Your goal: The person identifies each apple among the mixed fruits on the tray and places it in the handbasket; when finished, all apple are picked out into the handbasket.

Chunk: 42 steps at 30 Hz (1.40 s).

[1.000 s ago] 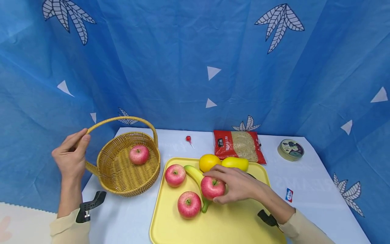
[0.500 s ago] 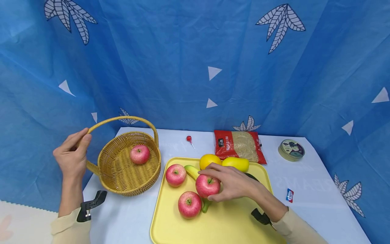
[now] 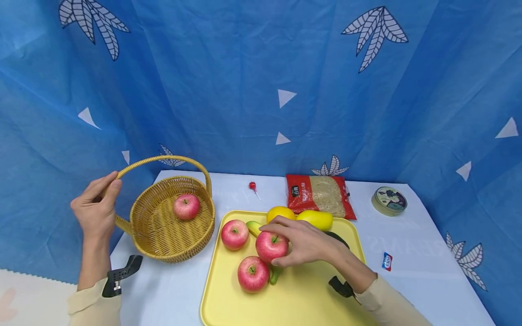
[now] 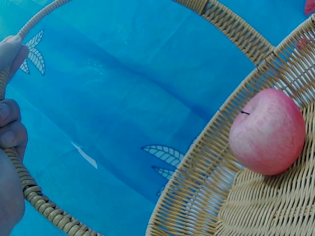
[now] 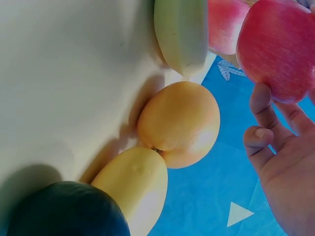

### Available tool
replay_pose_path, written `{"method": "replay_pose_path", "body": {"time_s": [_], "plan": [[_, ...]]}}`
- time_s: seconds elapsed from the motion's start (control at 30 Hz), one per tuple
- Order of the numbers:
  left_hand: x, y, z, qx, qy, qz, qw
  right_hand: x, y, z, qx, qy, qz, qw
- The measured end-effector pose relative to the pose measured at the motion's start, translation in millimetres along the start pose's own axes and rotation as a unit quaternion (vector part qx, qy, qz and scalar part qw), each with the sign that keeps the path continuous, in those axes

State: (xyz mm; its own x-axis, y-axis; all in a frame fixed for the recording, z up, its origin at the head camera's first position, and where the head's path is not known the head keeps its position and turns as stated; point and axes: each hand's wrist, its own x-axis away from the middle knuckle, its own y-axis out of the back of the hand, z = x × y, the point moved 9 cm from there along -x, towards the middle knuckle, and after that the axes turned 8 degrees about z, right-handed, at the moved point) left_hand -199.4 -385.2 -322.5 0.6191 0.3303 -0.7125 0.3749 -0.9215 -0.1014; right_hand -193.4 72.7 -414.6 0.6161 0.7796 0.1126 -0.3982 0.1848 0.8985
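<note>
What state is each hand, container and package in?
Wicker basket: open-topped, one apple inside
Left hand: gripping the basket's handle
Yellow tray: bearing loose fruit
Right hand: holding a second apple over the tray
Red bag: lying flat, no opening visible
Round tin: label up, appears closed
Blue-and-red packet: on the table; too small to tell if sealed

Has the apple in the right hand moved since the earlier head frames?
Yes: against the yellow tray, the held apple has shifted left, toward the wicker basket.
</note>
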Motion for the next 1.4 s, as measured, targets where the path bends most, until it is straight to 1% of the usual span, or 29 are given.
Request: {"method": "replay_pose_path", "body": {"time_s": [0.13, 0.37, 0.5, 0.67, 0.83, 1.07, 1.23, 1.4], "plan": [[-0.4, -0.4, -0.3, 0.004, 0.001, 0.000, 1.0000, -3.6, 0, 1, -0.003, 0.003, -0.002, 1.0000], [0.2, 0.2, 0.2, 0.010, 0.017, -0.002, 0.9998, -12.3, 0, 8, 0.000, 0.002, 0.008, 1.0000], [0.5, 0.7, 1.0, 0.013, 0.017, -0.002, 0.9998, -17.7, 0, 13, 0.004, 0.011, 0.006, 0.9999], [0.5, 1.0, 0.7, 0.005, 0.013, -0.002, 0.9999, -25.3, 1, 18, -0.002, 0.018, 0.008, 0.9998], [0.7, 1.6, 1.3, -0.003, 0.022, -0.003, 0.9998, -32.2, 1, 22, -0.011, 0.020, 0.016, 0.9996], [0.6, 1.2, 0.2, -0.014, 0.005, 0.000, 0.9999, -41.0, 4, 29, -0.021, 0.029, 0.017, 0.9992], [0.6, 1.1, 0.7, -0.019, 0.005, -0.001, 0.9998, -46.3, 3, 31, -0.030, 0.032, 0.026, 0.9987], [0.8, 0.5, 0.2, -0.019, 0.004, -0.001, 0.9998, -49.9, 4, 35, -0.024, 0.041, 0.026, 0.9986]]}}
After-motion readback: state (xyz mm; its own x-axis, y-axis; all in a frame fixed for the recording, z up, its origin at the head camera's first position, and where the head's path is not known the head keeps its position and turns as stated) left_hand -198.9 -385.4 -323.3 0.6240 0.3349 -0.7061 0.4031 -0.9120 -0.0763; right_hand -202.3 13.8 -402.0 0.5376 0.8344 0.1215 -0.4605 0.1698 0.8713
